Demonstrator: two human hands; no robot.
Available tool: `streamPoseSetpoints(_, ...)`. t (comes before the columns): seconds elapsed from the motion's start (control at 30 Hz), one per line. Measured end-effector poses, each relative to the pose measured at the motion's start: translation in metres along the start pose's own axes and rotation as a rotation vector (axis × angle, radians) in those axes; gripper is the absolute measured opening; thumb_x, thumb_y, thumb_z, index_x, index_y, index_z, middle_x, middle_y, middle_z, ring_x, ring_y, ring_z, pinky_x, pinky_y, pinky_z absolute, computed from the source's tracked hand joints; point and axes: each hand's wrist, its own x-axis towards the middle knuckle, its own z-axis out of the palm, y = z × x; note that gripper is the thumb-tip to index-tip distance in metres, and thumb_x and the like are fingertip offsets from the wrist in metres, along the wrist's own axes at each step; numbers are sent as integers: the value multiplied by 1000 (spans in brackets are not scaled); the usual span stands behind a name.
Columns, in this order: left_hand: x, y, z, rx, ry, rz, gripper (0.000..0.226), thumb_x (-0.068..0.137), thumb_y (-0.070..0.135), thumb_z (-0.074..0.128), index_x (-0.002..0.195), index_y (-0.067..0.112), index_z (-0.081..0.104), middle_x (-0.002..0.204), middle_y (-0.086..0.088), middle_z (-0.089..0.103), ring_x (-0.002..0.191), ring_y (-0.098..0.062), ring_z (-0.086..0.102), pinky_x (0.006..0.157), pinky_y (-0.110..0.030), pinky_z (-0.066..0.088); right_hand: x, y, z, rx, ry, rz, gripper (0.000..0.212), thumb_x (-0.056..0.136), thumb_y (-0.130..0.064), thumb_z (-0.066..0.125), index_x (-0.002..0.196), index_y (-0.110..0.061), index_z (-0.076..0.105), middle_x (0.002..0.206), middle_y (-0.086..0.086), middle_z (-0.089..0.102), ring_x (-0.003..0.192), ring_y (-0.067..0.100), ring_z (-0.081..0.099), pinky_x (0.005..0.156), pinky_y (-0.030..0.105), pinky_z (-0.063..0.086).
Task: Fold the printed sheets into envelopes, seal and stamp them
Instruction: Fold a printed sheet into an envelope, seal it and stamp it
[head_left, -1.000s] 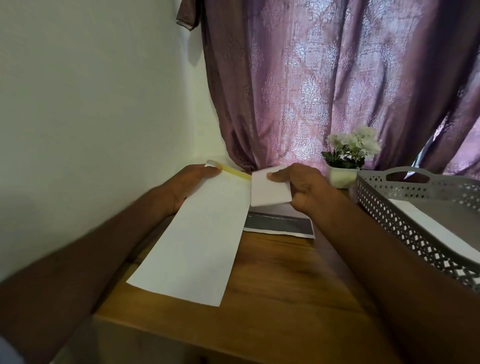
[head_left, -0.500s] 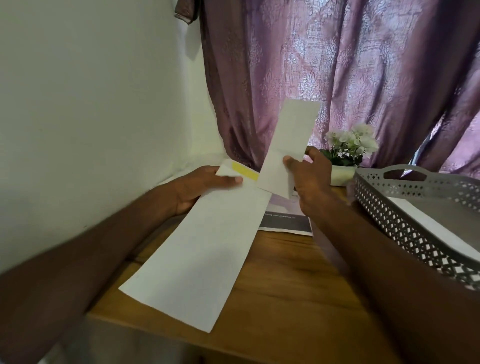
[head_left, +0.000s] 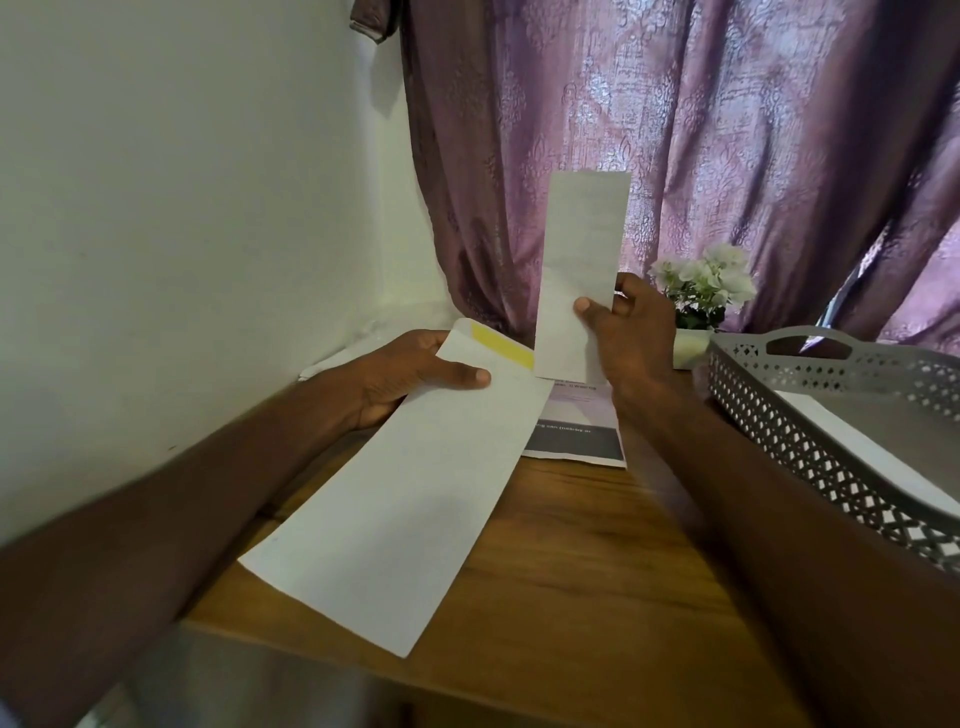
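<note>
Left hand: the person's left hand (head_left: 415, 371) is closed on the flap end of the long white paper envelope (head_left: 400, 499), thumb pressed on top and fingers underneath; the grip matches the frame half a second ago.
Envelope: it slants from the hand down toward the near edge of the brown wooden table (head_left: 597, 582), with the open flap and its yellow adhesive strip (head_left: 501, 347) at the far end; compared with a second ago it is raised at that end and the strip faces the camera more fully.
Right hand: the right hand (head_left: 631, 338) pinches the folded white printed sheet (head_left: 576, 270) near its lower half, thumb on the near face and fingers behind.
Folded sheet: it stands nearly upright against the purple patterned curtain (head_left: 727, 130), its lower edge just beside the yellow strip; half a second ago it leaned to the right, and a second ago it was held low and flat.
Table items: a printed page with a dark band (head_left: 576, 434) lies flat behind the envelope, unchanged.
Right side: a grey perforated plastic tray (head_left: 779, 415) holds a white sheet (head_left: 872, 452).
Background: a small white pot of pale flowers (head_left: 701, 286) stands behind the right hand.
</note>
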Motion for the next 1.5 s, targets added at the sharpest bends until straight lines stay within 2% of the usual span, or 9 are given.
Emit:
streamPoseSetpoints(0.1, 1, 0, 0, 14, -8, -5, 53, 77, 22, 84, 127, 16, 68, 118, -10, 78, 104, -30, 77, 87, -40, 63, 0, 0, -1, 7, -13, -10, 25, 87, 1, 73, 111, -7, 74, 92, -2, 77, 78, -2, 71, 71, 20, 56)
streamPoseSetpoints(0.4, 0, -2, 1, 5, -33, -17, 53, 82, 20, 83, 132, 16, 66, 123, -10, 76, 108, -31, 75, 88, -41, 63, -1, 0, 1, 24, -66, 38, 31, 89, -1, 74, 120, -6, 72, 109, 9, 78, 99, 23, 75, 92, 44, 61)
streamPoseSetpoints(0.6, -2, -1, 5, 26, -33, -27, 62, 79, 19, 82, 138, 12, 63, 126, -11, 75, 114, -34, 73, 103, -50, 56, -1, -1, 2, 43, -112, 65, 33, 89, 0, 73, 122, -3, 71, 109, 8, 76, 93, 18, 74, 80, 27, 61)
streamPoseSetpoints(0.77, -3, 0, 7, 60, -15, -33, 67, 76, 22, 83, 139, 13, 61, 126, -11, 75, 116, -34, 72, 106, -52, 54, -1, -2, 2, 40, -119, 131, 33, 89, -5, 76, 122, -7, 71, 100, 1, 74, 70, -2, 70, 56, 12, 53)
streamPoseSetpoints(0.97, -4, 3, 9, 68, 2, -24, 65, 78, 22, 82, 139, 12, 61, 123, -11, 76, 112, -33, 74, 103, -50, 56, -5, -4, 6, 60, -110, 211, 33, 87, -8, 80, 119, -9, 72, 102, 1, 74, 88, 18, 73, 77, 29, 61)
streamPoseSetpoints(1.07, -5, 4, 9, 73, 14, -16, 53, 87, 16, 78, 137, 11, 63, 123, -12, 76, 113, -33, 73, 107, -51, 54, -5, -3, 10, 49, -76, 224, 19, 85, -11, 82, 99, -19, 72, 89, -8, 73, 80, 13, 71, 71, 28, 58)
streamPoseSetpoints(1.17, -7, 5, 10, 70, 16, -16, 50, 91, 13, 74, 139, 8, 61, 128, -15, 73, 119, -36, 70, 110, -53, 50, -4, -1, 11, -19, -3, 200, 23, 83, -15, 83, 105, -16, 76, 92, -5, 76, 80, 13, 70, 70, 25, 56)
streamPoseSetpoints(1.27, -7, 6, 11, 86, 36, -7, 49, 93, 13, 73, 140, 6, 60, 131, -17, 71, 123, -38, 67, 113, -56, 47, 1, -3, 9, -55, 24, 195, 28, 82, -15, 84, 109, -16, 77, 102, 2, 79, 91, 20, 74, 86, 38, 62)
streamPoseSetpoints(1.5, -7, 7, 13, 75, 30, 1, 49, 91, 11, 74, 138, 7, 62, 127, -14, 74, 117, -34, 71, 109, -50, 51, -4, -1, 13, -65, 38, 180, 25, 82, -18, 84, 106, -21, 77, 91, -6, 77, 88, 17, 73, 87, 41, 62)
